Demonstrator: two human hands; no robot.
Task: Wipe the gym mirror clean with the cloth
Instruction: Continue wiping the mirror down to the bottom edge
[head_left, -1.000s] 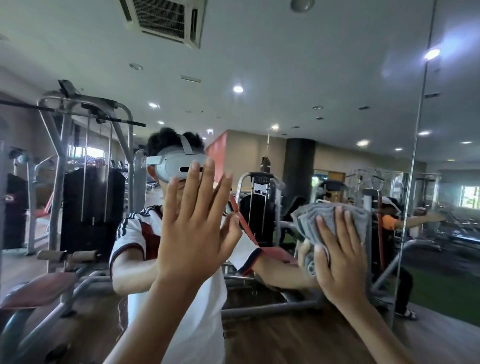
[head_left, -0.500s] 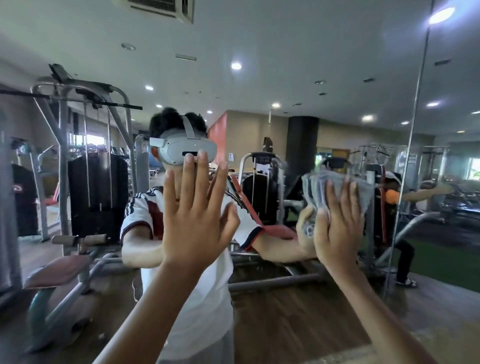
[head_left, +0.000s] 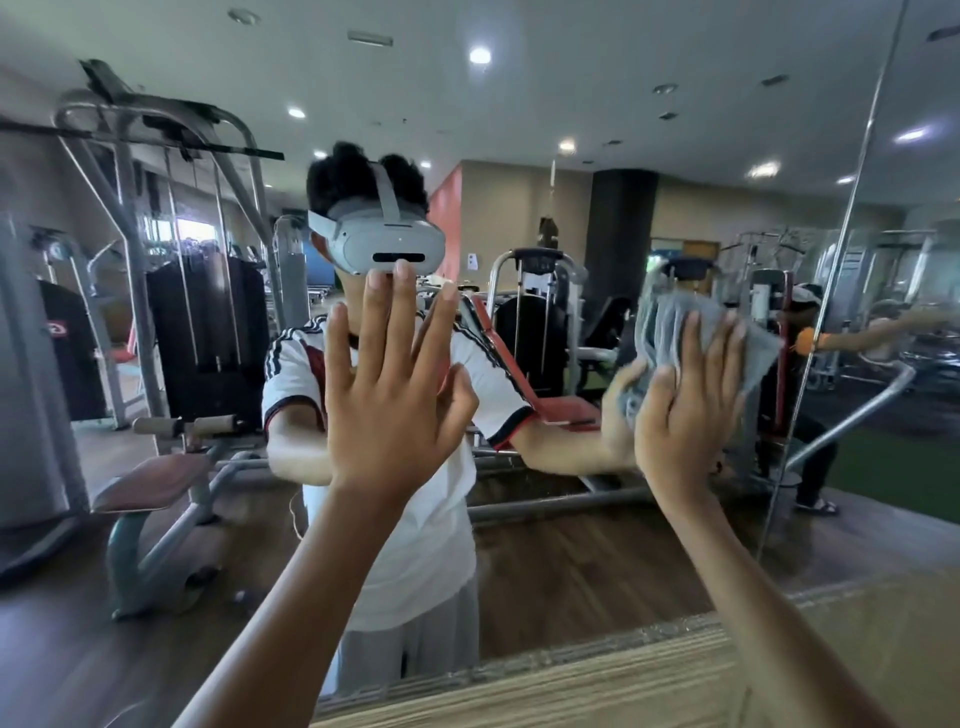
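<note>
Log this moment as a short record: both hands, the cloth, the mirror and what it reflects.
cloth: grey, bunched
mirror: panel seam to the cloth's right
left hand: fingers spread, palm toward the mirror
right hand: straight fingers press the cloth to the glass
reflection: person in white shirt, weight machine

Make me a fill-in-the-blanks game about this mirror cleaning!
1. The right hand presses a grey ___ on the mirror.
2. The left hand holds ___.
3. In the mirror, the person's shirt is mostly ___.

Missing words: cloth; nothing; white.
</note>
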